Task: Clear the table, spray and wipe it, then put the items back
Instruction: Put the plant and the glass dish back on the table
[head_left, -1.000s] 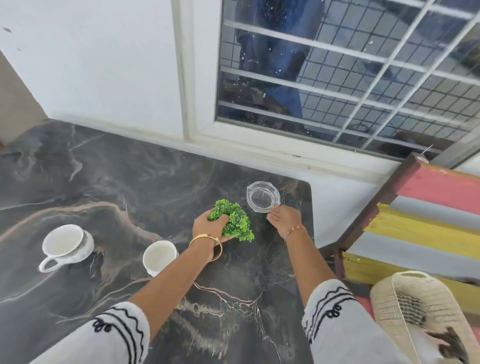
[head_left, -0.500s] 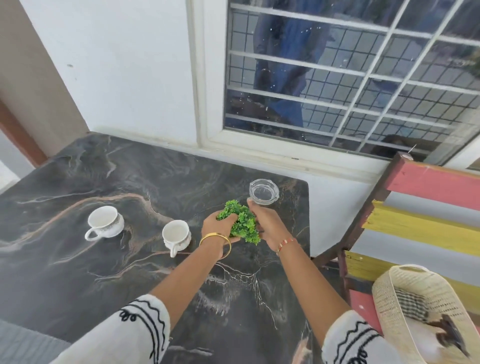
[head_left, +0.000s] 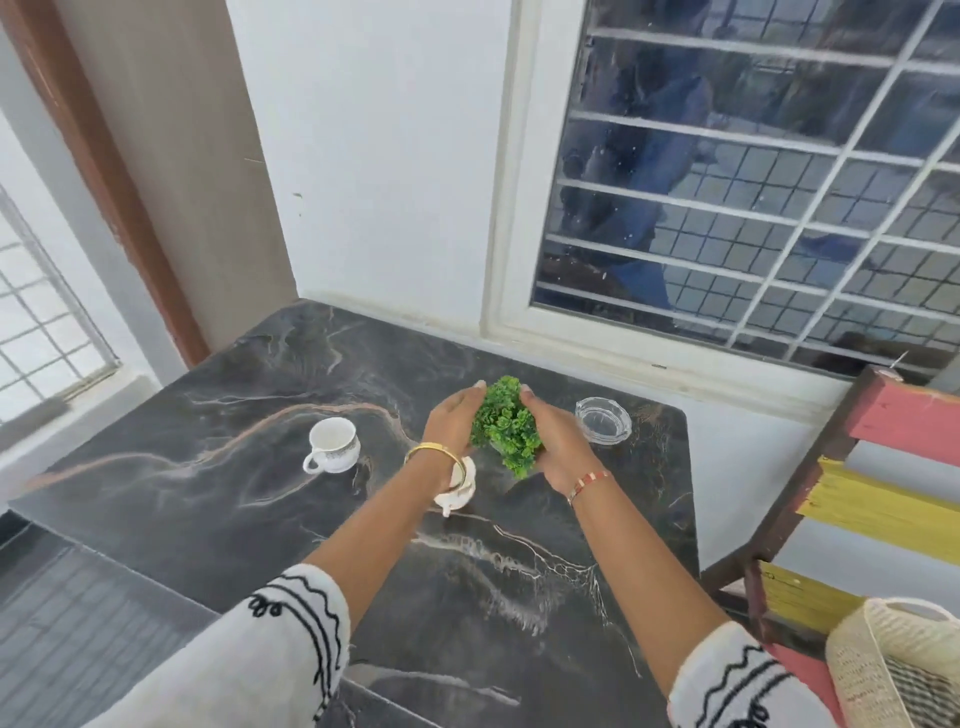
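Observation:
A small green artificial plant (head_left: 506, 426) is held over the dark marble table (head_left: 260, 499), cupped between both hands. My left hand (head_left: 451, 423) presses its left side and my right hand (head_left: 558, 441) its right side; its pot is hidden by the fingers. A clear glass ashtray (head_left: 602, 420) sits just right of my right hand. One white cup (head_left: 332, 446) stands to the left. A second white cup (head_left: 458, 491) is partly hidden under my left wrist.
The table stands against a white wall under a barred window (head_left: 753, 197). A striped wooden bench (head_left: 883, 499) stands at the right, with a woven basket (head_left: 893, 670) at the lower right. The floor (head_left: 78, 623) lies beyond the table's left edge.
My right hand left the ashtray and joined the left on the plant. Both hands now hold it, and the view has pulled back and swung left.

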